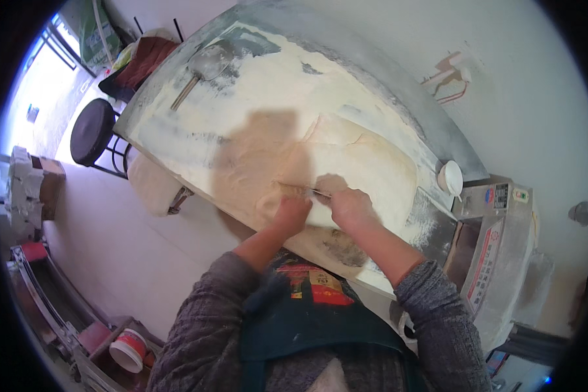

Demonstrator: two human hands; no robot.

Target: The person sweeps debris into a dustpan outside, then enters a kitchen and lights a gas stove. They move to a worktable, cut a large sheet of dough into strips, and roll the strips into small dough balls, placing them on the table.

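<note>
A thick, pale slab of dough point(372, 160) lies on the floured table, its near left part in the shadow over the middle. My right hand point(354, 210) is closed around a thin knife-like tool point(319, 192), which points left across the dough. Close to the tool's far end, my left hand point(292, 214) is closed at the dough's near left edge. What its fingers grip, if anything, is hidden. Loose flour point(261, 78) covers much of the tabletop around the dough.
A round sieve point(212, 62) with a handle lies at the table's far left. By the right edge are a white bowl point(449, 178) and a large carton point(496, 242). A dark stool point(93, 132) stands left of the table; a white-and-red bucket point(128, 351) sits lower left.
</note>
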